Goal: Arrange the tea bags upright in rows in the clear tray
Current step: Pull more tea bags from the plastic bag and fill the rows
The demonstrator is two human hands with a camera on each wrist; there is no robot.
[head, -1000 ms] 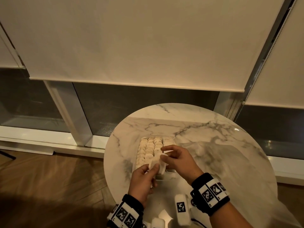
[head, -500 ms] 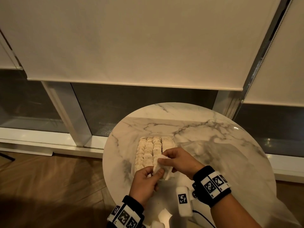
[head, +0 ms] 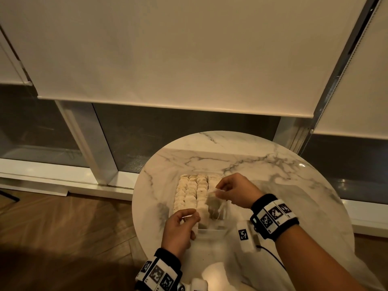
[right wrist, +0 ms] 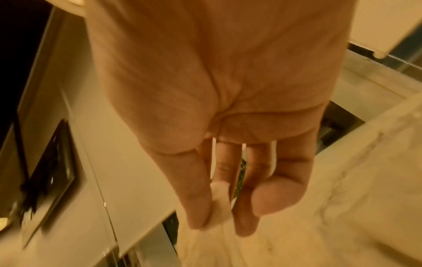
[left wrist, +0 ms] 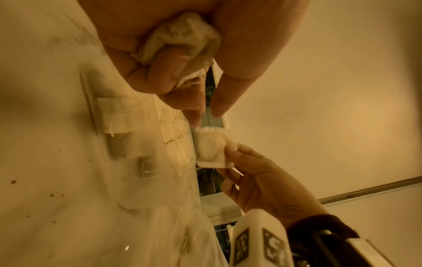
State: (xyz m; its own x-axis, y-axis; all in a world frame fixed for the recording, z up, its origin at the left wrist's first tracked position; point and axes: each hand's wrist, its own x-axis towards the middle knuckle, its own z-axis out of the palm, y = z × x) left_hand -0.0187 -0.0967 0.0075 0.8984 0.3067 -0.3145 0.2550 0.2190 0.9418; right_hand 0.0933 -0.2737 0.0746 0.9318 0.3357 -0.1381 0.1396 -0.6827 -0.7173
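Observation:
A clear tray (head: pixel 224 223) sits on the round marble table (head: pixel 273 171), its left rows packed with upright pale tea bags (head: pixel 190 191). My right hand (head: pixel 235 191) pinches one tea bag (head: pixel 212 200) by its edge, just above the tray's right row; the left wrist view shows that tea bag (left wrist: pixel 211 146) between thumb and fingers. My left hand (head: pixel 180 224) is at the tray's near left corner, fingers curled around a crumpled bundle of tea bags (left wrist: pixel 182 38). In the right wrist view, my right fingers (right wrist: pixel 200 198) pinch something pale, blurred.
A crinkled clear plastic sheet (head: pixel 294 206) lies on the table to the right of the tray and toward me. Windows with lowered roller blinds (head: pixel 168 49) stand behind the table. Wooden floor (head: pixel 63 227) lies to the left.
My hands have come apart: the right one lifted a single tea bag up and away to the right row, while the left drew back toward the tray's near left corner.

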